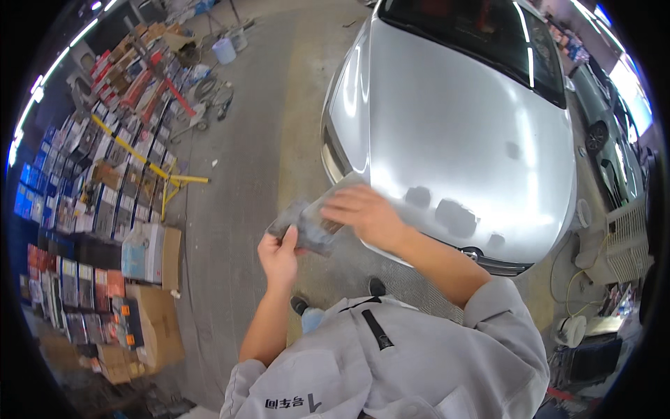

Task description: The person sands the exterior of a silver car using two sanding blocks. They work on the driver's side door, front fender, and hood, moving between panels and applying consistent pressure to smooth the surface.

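In front of my chest, my left hand (278, 257) pinches a dark grey, crumpled, flat piece (313, 239) between thumb and fingers; its exact kind is hard to make out. My right hand (366, 215) is closed over a paler grey, thin sheet (343, 186) that slants up past the fingertips. The two pieces meet or overlap between my hands, and motion blurs this spot. Just beyond my right hand lies the silver car hood (460, 126). Dull dark grey patches (456, 218) mark its front edge.
On the left, stacked boxes (105, 209) stand beside a yellow metal stand (171, 178) and an open cardboard box (157, 328). A white bucket (224, 50) is farther back. To the right are another car (614, 133), a white slatted chair-like piece (626, 237) and a hose reel (571, 331).
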Demonstrator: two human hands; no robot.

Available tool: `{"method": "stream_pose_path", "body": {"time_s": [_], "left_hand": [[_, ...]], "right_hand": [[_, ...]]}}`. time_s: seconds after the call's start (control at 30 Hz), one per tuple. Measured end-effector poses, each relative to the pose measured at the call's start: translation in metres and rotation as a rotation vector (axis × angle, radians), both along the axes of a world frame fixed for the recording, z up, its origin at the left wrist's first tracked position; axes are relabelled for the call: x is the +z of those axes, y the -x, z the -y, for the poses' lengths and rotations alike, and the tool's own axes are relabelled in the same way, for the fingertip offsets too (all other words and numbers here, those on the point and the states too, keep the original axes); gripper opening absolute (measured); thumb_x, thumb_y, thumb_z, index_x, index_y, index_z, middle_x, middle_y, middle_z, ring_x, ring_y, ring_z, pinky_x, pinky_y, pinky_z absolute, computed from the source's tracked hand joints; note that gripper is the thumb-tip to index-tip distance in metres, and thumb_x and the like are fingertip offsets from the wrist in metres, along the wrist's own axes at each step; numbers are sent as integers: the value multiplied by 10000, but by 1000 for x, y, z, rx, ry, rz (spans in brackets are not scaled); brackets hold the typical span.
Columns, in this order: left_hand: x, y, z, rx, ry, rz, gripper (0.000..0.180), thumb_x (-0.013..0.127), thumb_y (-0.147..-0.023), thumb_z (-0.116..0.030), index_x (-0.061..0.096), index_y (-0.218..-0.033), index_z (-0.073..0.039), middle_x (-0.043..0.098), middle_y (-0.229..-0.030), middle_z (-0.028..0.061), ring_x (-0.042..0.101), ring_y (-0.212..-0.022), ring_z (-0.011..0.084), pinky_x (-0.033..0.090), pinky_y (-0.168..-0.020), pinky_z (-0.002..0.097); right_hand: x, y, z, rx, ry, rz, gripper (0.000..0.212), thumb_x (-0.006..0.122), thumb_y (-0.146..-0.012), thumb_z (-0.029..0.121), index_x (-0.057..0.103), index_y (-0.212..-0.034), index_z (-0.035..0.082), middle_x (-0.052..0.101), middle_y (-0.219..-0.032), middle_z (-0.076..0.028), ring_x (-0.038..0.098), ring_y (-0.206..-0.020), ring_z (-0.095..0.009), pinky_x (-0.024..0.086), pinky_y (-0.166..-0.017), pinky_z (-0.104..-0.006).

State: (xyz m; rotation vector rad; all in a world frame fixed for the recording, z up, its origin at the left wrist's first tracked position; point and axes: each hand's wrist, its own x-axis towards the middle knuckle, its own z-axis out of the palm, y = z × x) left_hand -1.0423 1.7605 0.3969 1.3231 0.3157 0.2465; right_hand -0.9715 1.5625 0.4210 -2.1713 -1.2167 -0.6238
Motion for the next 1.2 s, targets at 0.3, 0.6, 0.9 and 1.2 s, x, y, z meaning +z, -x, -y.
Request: {"method": "stream_pose_path", "body": {"time_s": [0.3, 0.6, 0.9, 1.2], "left_hand": [[11, -9, -147, 75, -233, 216, 145, 563, -884, -86, 593, -920, 52, 620, -794, 67, 596, -640, 100, 522, -512, 232], [27, -105, -236, 207, -111, 386, 178, 572, -892, -120, 555, -896, 57, 616, -873, 111, 602, -695, 133, 541, -564, 249], [-27, -217, -244, -440, 583, 45, 175, 575, -894, -191, 544, -995, -52, 625, -975, 68, 634, -806, 159, 555, -655, 293], [-71, -338, -241, -695, 674, -121, 248, 628, -851, -239, 577, -1000, -48, 646, -904, 42, 631, -815, 138, 520, -705, 275]], "right_hand": [[13, -15, -145, 243, 119, -130, 386, 560, -676, 34, 632, -1048, 103, 624, -1075, -33, 554, -1042, -214, 412, -926, -363], [-23, -45, -172, -355, -394, -957, 182, 526, -862, 58, 606, -1024, 78, 657, -908, -62, 617, -836, -193, 477, -762, -307], [-38, -165, -177, 213, -1434, -1384, 283, 532, -886, 69, 497, -1166, 53, 596, -1082, -54, 586, -980, -173, 478, -864, -345], [-35, -301, -266, 576, -1161, -1694, 360, 593, -863, 126, 477, -1193, 40, 581, -1111, -56, 570, -997, -170, 458, -877, -329]]}}
